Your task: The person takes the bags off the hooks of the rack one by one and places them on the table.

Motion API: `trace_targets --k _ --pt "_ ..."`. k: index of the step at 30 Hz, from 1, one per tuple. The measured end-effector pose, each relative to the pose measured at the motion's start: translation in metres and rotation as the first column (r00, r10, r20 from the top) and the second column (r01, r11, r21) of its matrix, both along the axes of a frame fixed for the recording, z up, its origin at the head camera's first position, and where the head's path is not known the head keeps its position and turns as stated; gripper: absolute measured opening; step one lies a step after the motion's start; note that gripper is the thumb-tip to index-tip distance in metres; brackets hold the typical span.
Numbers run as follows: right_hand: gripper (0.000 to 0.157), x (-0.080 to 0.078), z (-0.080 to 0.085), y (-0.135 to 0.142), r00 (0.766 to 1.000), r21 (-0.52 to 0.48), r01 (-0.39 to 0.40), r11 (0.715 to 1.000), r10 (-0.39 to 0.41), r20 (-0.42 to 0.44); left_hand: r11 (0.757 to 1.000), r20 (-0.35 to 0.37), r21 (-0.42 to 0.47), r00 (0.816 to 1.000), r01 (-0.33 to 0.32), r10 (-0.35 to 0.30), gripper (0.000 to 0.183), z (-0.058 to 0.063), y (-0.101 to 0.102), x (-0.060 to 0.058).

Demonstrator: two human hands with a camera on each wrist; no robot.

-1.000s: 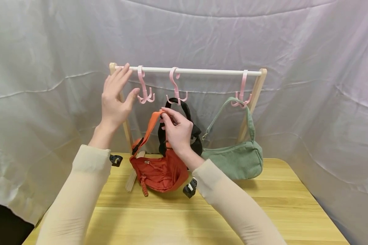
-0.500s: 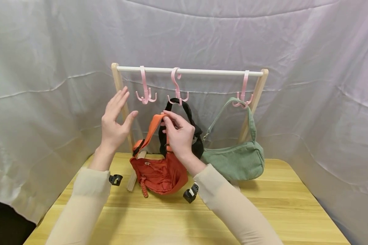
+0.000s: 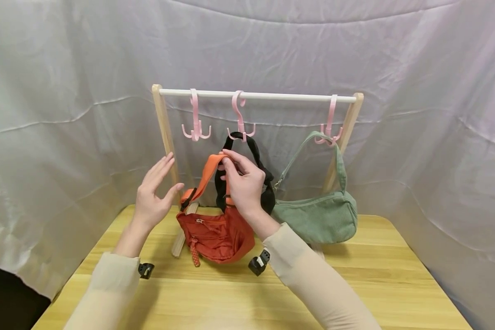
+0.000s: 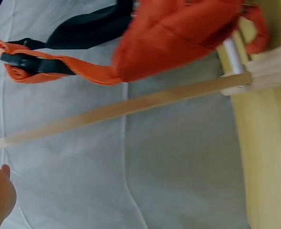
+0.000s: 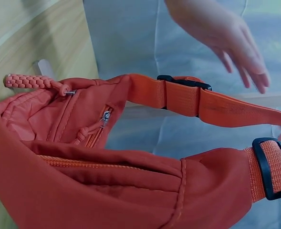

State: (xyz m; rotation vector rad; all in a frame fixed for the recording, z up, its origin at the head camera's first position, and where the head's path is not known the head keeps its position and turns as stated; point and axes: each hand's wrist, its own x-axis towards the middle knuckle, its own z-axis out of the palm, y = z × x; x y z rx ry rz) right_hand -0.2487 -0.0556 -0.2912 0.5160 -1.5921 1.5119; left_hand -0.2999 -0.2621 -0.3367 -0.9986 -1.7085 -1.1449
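Below the white rail (image 3: 288, 96) of a pale wooden rack (image 3: 352, 117), a red fabric bag (image 3: 214, 240) is held up by its orange webbing strap (image 3: 207, 172), pinched at the top by the right hand (image 3: 245, 183), presumably so the body can hang beneath the loop; whether its base meets the bench cannot be told. Nothing is held by the left hand (image 3: 153, 197), spread wide near the left post (image 3: 162, 117), perhaps clear of the strap. Behind, a black bag (image 3: 268, 197) is hung from the middle pink plastic hook (image 3: 240, 119), a green corduroy bag (image 3: 317, 217) from the right pink plastic hook (image 3: 331, 112), both borne by their straps. Everything is carried on a yellow wood-grained bench (image 3: 214, 298), enclosed by a creased, shiny grey curtain (image 3: 247, 50).
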Motion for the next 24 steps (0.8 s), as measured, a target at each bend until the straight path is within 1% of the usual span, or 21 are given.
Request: trace_targets --k 1,2,5,8,12,18,20,24 --pt "0.021 0.0 0.0 0.0 1.0 0.001 -0.001 1.0 0.001 -0.004 1.0 0.006 -0.007 1.0 0.005 -0.005 0.058 -0.003 -0.001 0.001" --pt "0.021 0.0 0.0 0.0 1.0 0.0 -0.001 1.0 0.001 -0.006 1.0 0.014 -0.019 1.0 0.01 -0.009 0.058 -0.009 -0.003 -0.002" --pt "0.021 0.008 0.006 -0.001 1.0 0.0 -0.004 1.0 0.004 -0.009 0.998 0.051 -0.068 0.999 0.017 -0.014 0.061 -0.028 -0.011 -0.012" --pt "0.021 0.01 0.007 -0.001 1.0 -0.008 -0.011 1.0 0.011 -0.009 0.992 0.106 -0.13 0.994 0.011 0.003 0.066 -0.04 -0.017 -0.014" --pt "0.021 0.011 0.006 -0.001 1.0 -0.013 -0.014 1.0 0.014 -0.008 0.977 0.164 -0.213 0.985 -0.014 0.05 0.073 -0.051 -0.023 -0.01" --pt "0.021 0.012 0.005 -0.001 1.0 -0.014 -0.023 1.0 0.023 -0.009 0.951 0.209 -0.307 0.971 -0.048 0.117 0.084 -0.065 -0.029 -0.006" --pt "0.021 0.012 0.005 -0.001 1.0 -0.014 -0.024 1.0 0.024 -0.008 0.946 0.219 -0.321 0.967 -0.053 0.129 0.086 -0.069 -0.031 -0.006" --pt "0.021 0.012 0.003 0.0 1.0 -0.016 -0.025 1.0 0.025 -0.003 0.939 0.228 -0.342 0.966 -0.042 0.126 0.086 -0.078 -0.034 -0.007"
